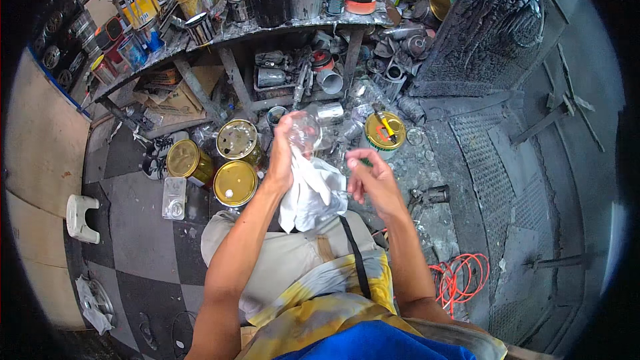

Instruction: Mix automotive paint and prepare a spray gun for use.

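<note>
My left hand (285, 153) is raised in front of me, its fingers wrapped round a clear, see-through cup-like container (306, 132). A white cloth (313, 190) hangs from the same hand, bunched below the container and draping over my lap. To the right of the cloth is my right hand (375, 183), its fingers loosely curled and apart, with nothing visible in them. Just beyond it, a gold-lidded can (385, 131) stands on the floor with a yellow-and-black tool (385, 127) lying on its lid.
Several gold-lidded cans (235, 183) stand left of my knees, beside a clear plastic tray (175, 198). Ahead is a stained workbench (300, 27) crowded with cans and buckets. An orange hose (461, 278) coils at right near a spray gun (437, 194). A white stool (83, 219) sits left.
</note>
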Demonstrator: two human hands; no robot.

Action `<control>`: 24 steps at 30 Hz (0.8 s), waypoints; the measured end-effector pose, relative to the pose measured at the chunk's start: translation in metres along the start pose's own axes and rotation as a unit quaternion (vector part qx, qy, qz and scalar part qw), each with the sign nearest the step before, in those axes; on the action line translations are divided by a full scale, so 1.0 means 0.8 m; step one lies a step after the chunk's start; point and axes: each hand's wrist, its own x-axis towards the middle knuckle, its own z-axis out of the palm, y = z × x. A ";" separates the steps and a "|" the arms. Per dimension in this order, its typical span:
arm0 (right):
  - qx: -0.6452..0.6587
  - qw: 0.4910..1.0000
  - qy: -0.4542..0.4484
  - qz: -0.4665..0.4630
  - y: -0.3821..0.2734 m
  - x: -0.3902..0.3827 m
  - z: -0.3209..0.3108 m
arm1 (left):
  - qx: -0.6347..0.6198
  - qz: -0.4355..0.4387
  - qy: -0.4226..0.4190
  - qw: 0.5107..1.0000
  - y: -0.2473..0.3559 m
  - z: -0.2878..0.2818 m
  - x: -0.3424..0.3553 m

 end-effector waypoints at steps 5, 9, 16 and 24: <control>-0.256 0.962 0.003 -0.097 0.101 0.007 0.003 | -0.078 0.017 0.027 0.996 0.016 0.005 0.002; -0.366 0.873 0.130 -0.295 0.092 0.020 0.048 | -0.071 0.020 0.033 0.997 0.013 0.004 0.001; -0.136 0.984 -0.057 -0.099 0.026 -0.001 -0.015 | -0.060 0.049 0.061 0.995 0.050 -0.024 0.006; -0.075 0.979 0.004 -0.192 -0.070 -0.045 0.010 | -0.075 -0.015 -0.143 0.987 0.050 -0.018 -0.001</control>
